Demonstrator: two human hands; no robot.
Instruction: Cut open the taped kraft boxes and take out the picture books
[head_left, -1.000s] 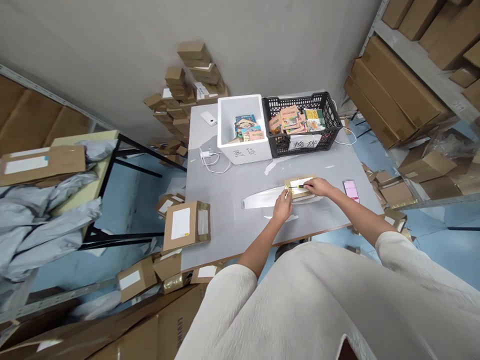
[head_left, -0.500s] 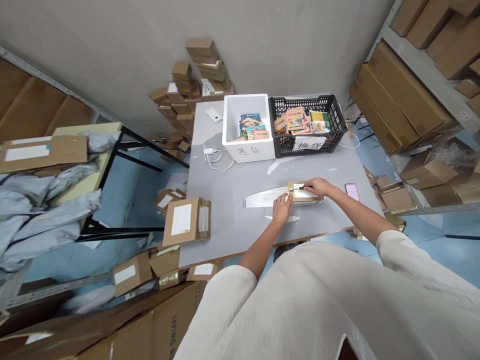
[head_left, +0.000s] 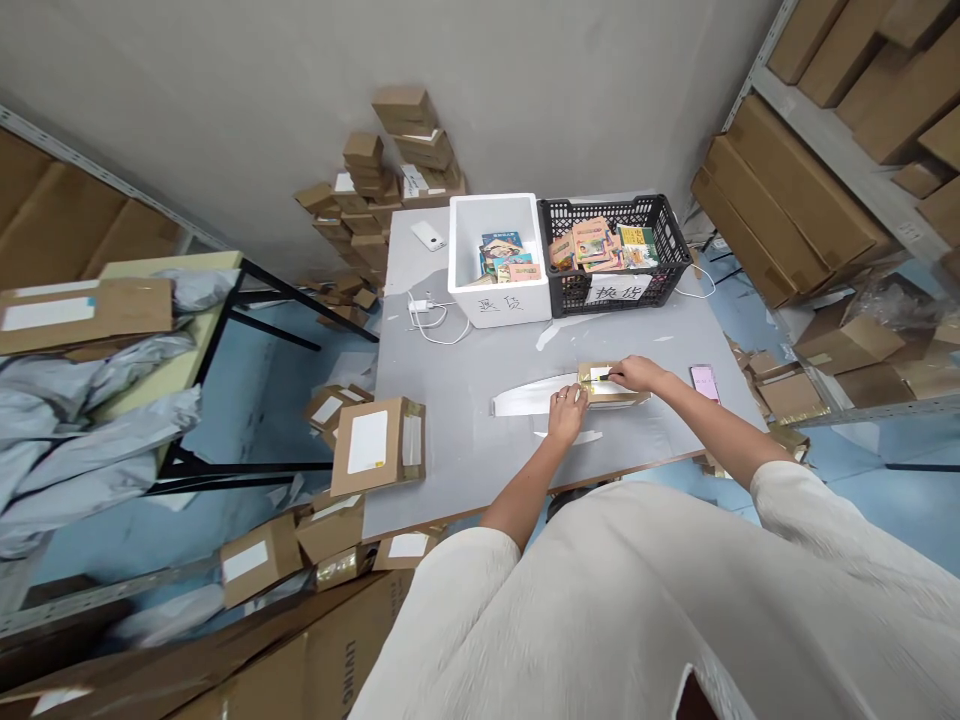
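Observation:
A small flat cardboard box [head_left: 624, 396] with a white label lies on the grey table, clear tape across its left end. My right hand [head_left: 636, 374] is closed around a slim dark box cutter [head_left: 604, 378], whose tip points left over the box top. At the box's left end, my left hand [head_left: 568, 412] holds it with bent fingers, close to the tip. A long white strip [head_left: 531, 397] stretches left from the box, partly behind my left hand. Just below the box lies a thin white scrap [head_left: 589, 437].
Behind stand a white foam bin [head_left: 504, 310] and a black crate [head_left: 622, 292], both with booklets. A pink-screened phone [head_left: 705, 383] lies right, a white phone [head_left: 428, 236] back left. A taped carton [head_left: 371, 445] sits at the table's left edge. Cartons crowd the floor.
The view has shifted slightly. Both hands keep almost the same place on the box, and the box cutter still lies over its taped left part.

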